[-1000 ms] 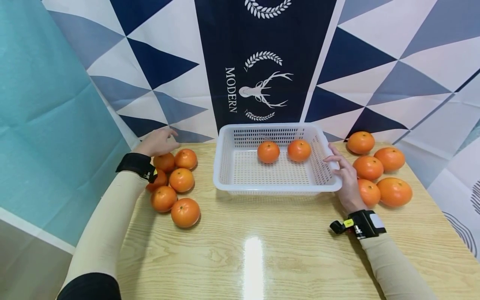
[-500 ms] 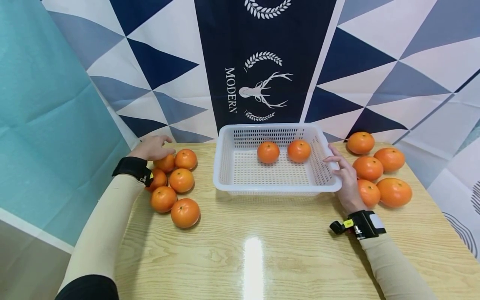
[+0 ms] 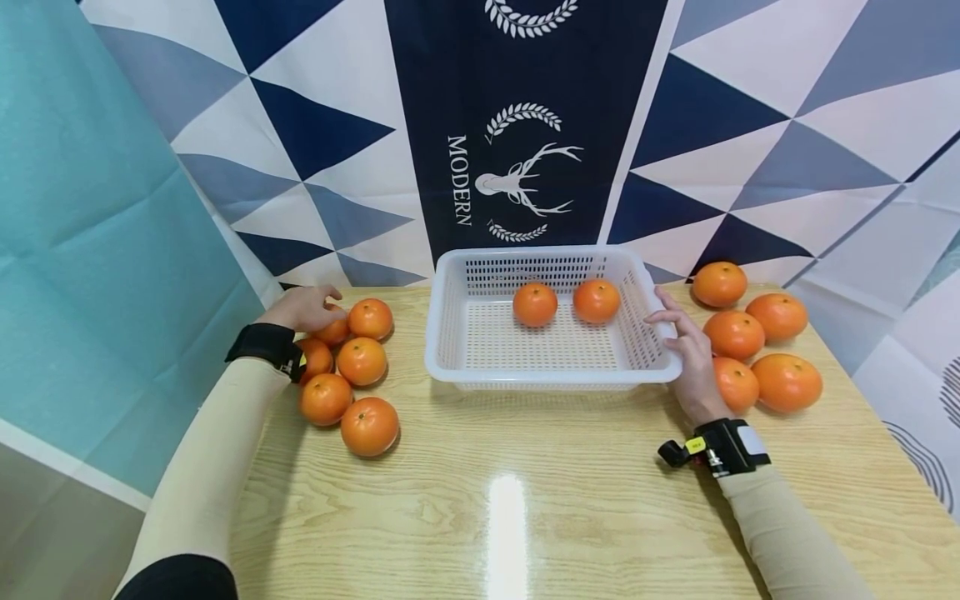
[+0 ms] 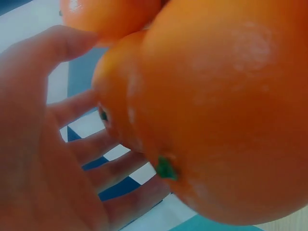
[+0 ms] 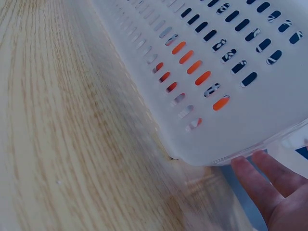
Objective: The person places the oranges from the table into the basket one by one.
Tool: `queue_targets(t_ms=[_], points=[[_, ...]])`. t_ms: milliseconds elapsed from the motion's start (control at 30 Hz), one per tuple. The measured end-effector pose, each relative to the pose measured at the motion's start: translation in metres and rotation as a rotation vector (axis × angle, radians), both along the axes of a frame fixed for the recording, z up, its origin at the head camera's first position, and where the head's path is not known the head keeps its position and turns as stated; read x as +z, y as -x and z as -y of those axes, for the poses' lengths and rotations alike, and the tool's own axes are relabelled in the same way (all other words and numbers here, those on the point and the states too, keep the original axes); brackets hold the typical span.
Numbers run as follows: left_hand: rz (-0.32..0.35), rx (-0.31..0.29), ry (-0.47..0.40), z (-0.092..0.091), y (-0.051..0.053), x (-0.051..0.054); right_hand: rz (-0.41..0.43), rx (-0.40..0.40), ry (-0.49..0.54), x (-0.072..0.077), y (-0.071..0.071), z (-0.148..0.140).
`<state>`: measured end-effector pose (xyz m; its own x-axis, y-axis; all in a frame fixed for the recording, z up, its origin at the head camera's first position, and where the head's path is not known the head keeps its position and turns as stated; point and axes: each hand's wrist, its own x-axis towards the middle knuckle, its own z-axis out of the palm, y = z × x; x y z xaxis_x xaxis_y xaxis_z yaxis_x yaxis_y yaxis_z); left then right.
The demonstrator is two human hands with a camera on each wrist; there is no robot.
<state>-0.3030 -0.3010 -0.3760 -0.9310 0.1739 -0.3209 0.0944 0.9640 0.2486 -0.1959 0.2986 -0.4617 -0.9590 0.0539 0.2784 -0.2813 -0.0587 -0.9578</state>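
At the back left, my left hand (image 3: 298,308) reaches over the rear of a cluster of oranges. In the left wrist view its fingers (image 4: 86,144) are spread behind an orange (image 4: 118,91), with the thumb near another orange (image 4: 108,17); a nearer orange (image 4: 231,110) fills much of that view. My right hand (image 3: 691,358) holds the right rim of a white plastic basket (image 3: 525,377), and two fingertips show against its end in the right wrist view. Inside the basket lie two oranges, one in the middle (image 3: 535,305) and one farther right (image 3: 597,301).
More oranges (image 3: 370,426) of the left cluster lie on the wooden table (image 3: 420,500). Several oranges (image 3: 786,383) are grouped right of my right hand. A patterned cloth (image 3: 330,125) hangs behind the table, and a teal cloth (image 3: 97,225) hangs at the left.
My left hand has moved left and slightly down, lower behind the rear orange of the left cluster. The right hand and the basket have stayed in place.
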Motion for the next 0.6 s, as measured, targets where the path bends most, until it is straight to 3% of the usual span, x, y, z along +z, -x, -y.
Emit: queue_targets(t_ms=[233, 600], points=[[-0.001, -0.036, -0.029, 0.0025, -0.0057, -0.0031, 0.01, 0.002, -0.014, 0.0006, 0.0008, 0.0], [0.022, -0.023, -0.057, -0.0006, -0.0079, -0.0032, 0.021, 0.006, -0.002, 0.0017, 0.0006, 0.0001]])
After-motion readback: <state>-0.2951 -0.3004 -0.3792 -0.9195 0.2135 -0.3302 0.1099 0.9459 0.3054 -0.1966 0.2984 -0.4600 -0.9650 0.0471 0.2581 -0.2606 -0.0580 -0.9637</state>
